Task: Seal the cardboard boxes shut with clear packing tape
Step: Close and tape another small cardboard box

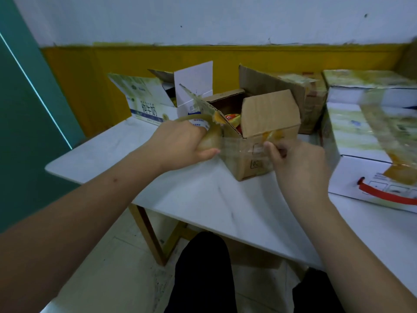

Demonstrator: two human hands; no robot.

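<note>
- On the white tabletop [203, 199], mid-frame, the small brown box [259, 136] is sat with flaps up
- Tape roll [209, 134] is clamped in the left hand [180, 143] grip
- Clear strip [243, 147] is pinched by the right hand [300, 163], stretched across the box front
- Bigger cartons [361, 136] are parked just beside

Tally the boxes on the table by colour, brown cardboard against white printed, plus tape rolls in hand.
Brown cardboard boxes: 2, the open one in front and one behind
White printed boxes: 4
Tape rolls: 1
Total: 7
</note>
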